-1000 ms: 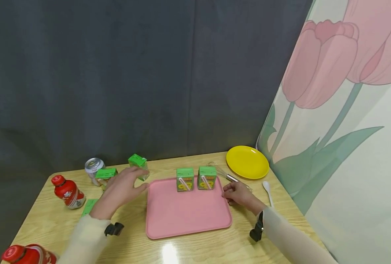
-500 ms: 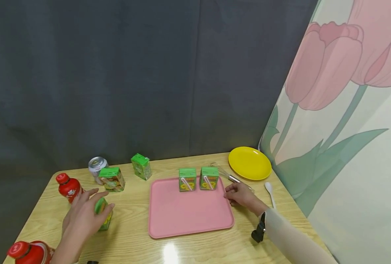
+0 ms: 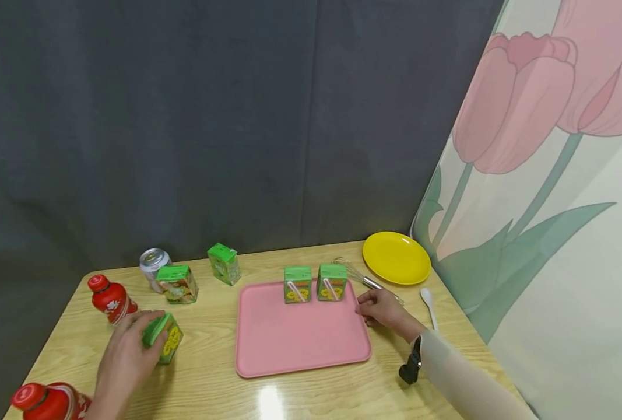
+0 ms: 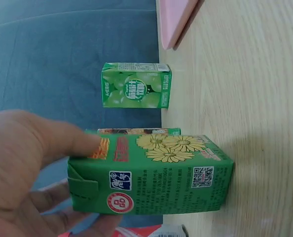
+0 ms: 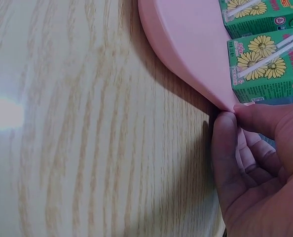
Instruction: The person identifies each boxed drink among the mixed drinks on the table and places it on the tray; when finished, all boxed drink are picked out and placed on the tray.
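My left hand (image 3: 129, 353) grips a green juice box (image 3: 170, 339) with yellow flowers on it, at the left of the table. In the left wrist view the thumb lies on the flowered face of the carton (image 4: 161, 177), and the other fingers are behind it, partly hidden. My right hand (image 3: 384, 310) pinches the right rim of a pink tray (image 3: 300, 344); the right wrist view shows thumb and forefinger meeting at that rim (image 5: 186, 79). Two more flowered juice boxes, one left (image 3: 297, 286) and one right (image 3: 332, 283), stand upright along the tray's far side.
Behind the left hand stand a brown-and-green carton (image 3: 177, 284), a silver can (image 3: 154, 267) and a green grape juice box (image 3: 224, 264). Red bottles stand at far left (image 3: 112, 298) and front left (image 3: 48, 401). A whisk (image 3: 371, 283), yellow plate (image 3: 397, 258) and white spoon (image 3: 428, 306) lie right.
My left hand has moved left and toward me, from near the grape juice box to the flowered juice box, and closed around it. The right hand has stayed at the tray's rim.
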The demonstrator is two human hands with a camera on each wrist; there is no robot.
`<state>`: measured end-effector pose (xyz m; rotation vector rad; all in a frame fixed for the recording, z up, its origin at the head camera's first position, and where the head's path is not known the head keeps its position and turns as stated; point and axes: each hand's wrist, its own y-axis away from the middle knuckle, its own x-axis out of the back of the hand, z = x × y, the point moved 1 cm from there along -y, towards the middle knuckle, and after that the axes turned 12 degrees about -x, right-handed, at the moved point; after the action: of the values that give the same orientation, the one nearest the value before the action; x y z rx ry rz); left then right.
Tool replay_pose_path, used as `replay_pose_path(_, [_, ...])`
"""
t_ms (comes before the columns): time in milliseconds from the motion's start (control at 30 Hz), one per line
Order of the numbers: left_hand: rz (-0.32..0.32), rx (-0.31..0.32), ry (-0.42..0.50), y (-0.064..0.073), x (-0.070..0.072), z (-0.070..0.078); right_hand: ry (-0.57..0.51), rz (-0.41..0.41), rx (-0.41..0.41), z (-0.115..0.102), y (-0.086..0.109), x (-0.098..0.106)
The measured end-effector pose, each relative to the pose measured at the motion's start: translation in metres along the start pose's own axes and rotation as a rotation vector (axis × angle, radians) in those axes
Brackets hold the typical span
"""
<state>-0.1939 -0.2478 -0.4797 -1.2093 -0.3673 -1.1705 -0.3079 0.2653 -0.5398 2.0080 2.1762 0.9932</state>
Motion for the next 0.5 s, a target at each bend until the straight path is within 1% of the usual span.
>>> replay_pose_path(200, [0.046, -0.078, 0.085, -0.008, -0.008, 0.0, 0.003, -0.005, 0.019, -0.002, 0.0, 0.0])
replay_pose_path(267, [0.055, -0.13, 0.126, -0.012, -0.013, -0.001, 0.003, -0.006, 0.025, -0.002, 0.001, 0.0])
replay_pose_path(400, [0.045, -0.229, 0.243, -0.017, -0.022, -0.003, 0.009, -0.006, 0.025, 0.0, 0.001, 0.0])
replay_pose_path(433, [0.037, -0.247, 0.271, -0.018, -0.024, -0.004, 0.01, -0.007, 0.025, 0.0, 0.001, 0.001])
replay_pose_path(500, [0.012, -0.258, 0.322, -0.02, -0.028, -0.005, 0.01, -0.009, 0.025, 0.001, 0.001, 0.001])
